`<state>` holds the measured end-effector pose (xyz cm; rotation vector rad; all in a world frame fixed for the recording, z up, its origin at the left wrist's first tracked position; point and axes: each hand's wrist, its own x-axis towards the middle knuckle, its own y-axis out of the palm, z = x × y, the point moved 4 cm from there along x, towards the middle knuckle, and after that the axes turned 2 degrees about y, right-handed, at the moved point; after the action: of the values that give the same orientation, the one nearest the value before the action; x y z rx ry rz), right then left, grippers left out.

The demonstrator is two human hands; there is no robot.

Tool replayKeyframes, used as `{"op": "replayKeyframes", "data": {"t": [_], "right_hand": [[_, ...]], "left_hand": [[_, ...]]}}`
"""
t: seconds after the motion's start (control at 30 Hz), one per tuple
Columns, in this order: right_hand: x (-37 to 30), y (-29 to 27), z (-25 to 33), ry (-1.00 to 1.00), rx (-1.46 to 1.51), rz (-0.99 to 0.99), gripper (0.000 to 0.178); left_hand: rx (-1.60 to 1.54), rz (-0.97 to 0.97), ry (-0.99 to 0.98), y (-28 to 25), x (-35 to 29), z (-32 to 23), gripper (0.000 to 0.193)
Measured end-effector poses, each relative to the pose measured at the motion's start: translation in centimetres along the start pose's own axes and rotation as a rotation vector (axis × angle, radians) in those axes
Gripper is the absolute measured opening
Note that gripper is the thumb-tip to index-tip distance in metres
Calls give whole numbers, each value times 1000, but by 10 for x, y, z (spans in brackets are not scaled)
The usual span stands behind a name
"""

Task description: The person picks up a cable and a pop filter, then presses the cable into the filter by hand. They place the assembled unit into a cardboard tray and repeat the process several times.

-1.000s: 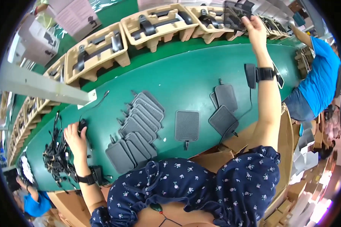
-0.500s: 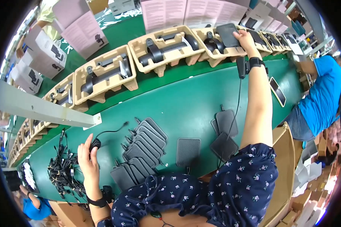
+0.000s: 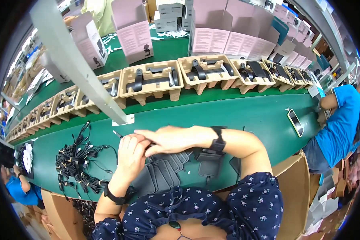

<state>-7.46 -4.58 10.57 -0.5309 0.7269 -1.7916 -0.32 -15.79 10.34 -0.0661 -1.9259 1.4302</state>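
Note:
Both my hands meet over the near middle of the table. My left hand point(image 3: 132, 154) is closed around a black cable point(image 3: 118, 134), whose plug end pokes out beyond the fingers. Across it lies my right hand point(image 3: 170, 139), its thumb and index finger around the dark cable at the left fingers; its other fingers are hidden. Beneath my hands, overlapping dark grey rectangular pads point(image 3: 161, 176) lie in a row, partly covered. Another pad point(image 3: 210, 167) lies below my right wrist. A heap of bundled black cables point(image 3: 82, 164) sits left of my left hand.
Moulded pulp trays point(image 3: 151, 94) with black stand parts line the table's far side; one holds a dark pad point(image 3: 257, 69). A metal post point(image 3: 82, 66) rises at left. A phone point(image 3: 296, 123) lies right. Co-workers in blue point(image 3: 342, 120) work at both sides. Open cardboard boxes point(image 3: 288, 192) flank me.
My right hand has left the pad in the far tray and come back to my left hand. The left hand has moved right with the cable. The whole view has shifted.

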Motion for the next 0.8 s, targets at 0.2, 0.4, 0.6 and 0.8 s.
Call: {"op": "replayKeyframes", "data": {"t": [0.2,0.4,0.6,0.8], "right_hand": [[20,-3,3,195,384,-329,31],[45,24,42,-242,963,-319,30],[25,16,40,-18,865,-388,23],[15,50,39,-128,-318,-410,36]], "left_hand": [[-159,-591,-378,-47,-23,28,82],[-1262,118,-616,39,-45,17,44],[-1126,47,-540,29,-52,40,10],[-1363,-53,-746,36,-73,56,10]]}}
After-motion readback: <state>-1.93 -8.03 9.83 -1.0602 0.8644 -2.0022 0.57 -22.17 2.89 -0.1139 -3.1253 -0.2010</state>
